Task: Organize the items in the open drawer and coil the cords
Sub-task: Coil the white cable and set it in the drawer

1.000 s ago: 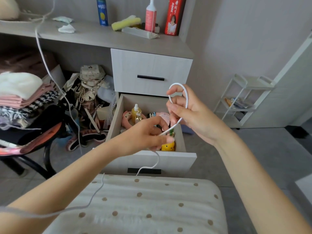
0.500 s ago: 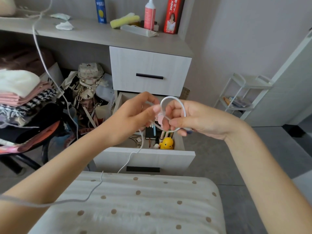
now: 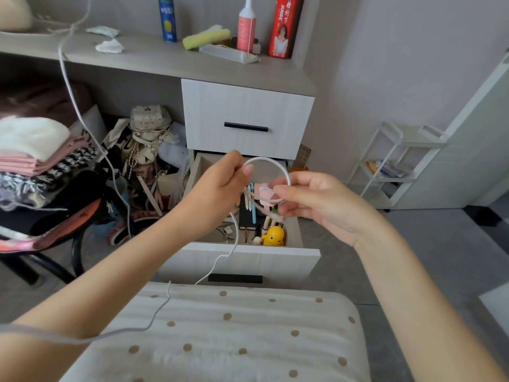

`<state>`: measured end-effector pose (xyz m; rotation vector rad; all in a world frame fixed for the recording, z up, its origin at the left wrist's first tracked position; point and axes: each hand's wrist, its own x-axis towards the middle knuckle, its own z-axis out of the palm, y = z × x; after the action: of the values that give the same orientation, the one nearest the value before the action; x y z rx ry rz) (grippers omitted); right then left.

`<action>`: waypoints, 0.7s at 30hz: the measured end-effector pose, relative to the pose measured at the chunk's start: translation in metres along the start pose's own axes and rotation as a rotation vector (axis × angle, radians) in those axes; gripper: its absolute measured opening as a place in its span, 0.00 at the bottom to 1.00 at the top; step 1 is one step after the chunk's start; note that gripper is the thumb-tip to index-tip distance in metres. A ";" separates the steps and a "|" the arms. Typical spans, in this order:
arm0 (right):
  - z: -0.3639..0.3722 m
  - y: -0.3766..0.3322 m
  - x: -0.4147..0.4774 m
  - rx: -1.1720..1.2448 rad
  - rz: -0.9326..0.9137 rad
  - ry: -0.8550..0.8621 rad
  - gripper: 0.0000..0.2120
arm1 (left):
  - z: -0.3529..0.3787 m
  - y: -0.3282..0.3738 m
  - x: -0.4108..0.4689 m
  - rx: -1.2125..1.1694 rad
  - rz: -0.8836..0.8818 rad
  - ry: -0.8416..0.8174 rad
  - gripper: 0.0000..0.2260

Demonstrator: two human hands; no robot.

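Left hand [image 3: 220, 186] and right hand [image 3: 316, 201] each pinch the white cord [image 3: 261, 159], loop upright, tail hanging downward

This is a lived-in bedroom at home. A pile of folded pink, white and checked clothes [image 3: 35, 150] sits on a chair. Cloth handbags [image 3: 148, 133] lie heaped under a grey laminate desk [image 3: 154, 62] that carries a pink-and-white squeeze bottle [image 3: 246, 28] and a blue spray can [image 3: 167, 20]. An open white drawer [image 3: 248, 260] holds a yellow rubber duck [image 3: 272, 235], and a cream polka-dot mattress [image 3: 234, 334] fills the foreground.
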<state>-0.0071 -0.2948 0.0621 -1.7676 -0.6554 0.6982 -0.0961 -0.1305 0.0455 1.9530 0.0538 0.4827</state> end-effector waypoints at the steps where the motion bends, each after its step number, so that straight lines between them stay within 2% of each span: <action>1: 0.002 0.000 -0.001 0.022 0.018 -0.023 0.15 | 0.000 0.000 0.000 -0.033 -0.015 0.017 0.11; 4: 0.010 -0.001 -0.006 0.011 0.088 -0.127 0.28 | 0.001 -0.003 0.002 -0.198 -0.103 0.116 0.11; 7: 0.022 0.009 -0.005 0.168 0.062 -0.049 0.31 | 0.000 -0.007 0.005 -0.305 -0.100 0.199 0.12; 10: 0.040 0.017 -0.004 0.462 0.050 0.025 0.28 | 0.005 -0.009 0.002 -0.348 -0.093 0.261 0.10; 13: 0.058 0.012 -0.003 0.623 -0.046 0.074 0.19 | 0.017 -0.009 -0.004 -0.378 -0.111 0.302 0.09; 15: 0.065 0.007 0.000 0.614 -0.053 0.192 0.13 | 0.025 -0.010 -0.007 -0.372 -0.126 0.352 0.10; 18: 0.064 0.010 0.004 0.410 -0.079 0.336 0.15 | 0.035 -0.011 -0.012 -0.265 -0.094 0.382 0.10; 21: 0.060 0.008 0.007 0.411 -0.108 0.332 0.11 | 0.036 -0.014 -0.013 -0.244 -0.079 0.343 0.12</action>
<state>-0.0450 -0.2541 0.0379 -1.4105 -0.3468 0.4148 -0.0930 -0.1591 0.0165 1.6083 0.2766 0.7321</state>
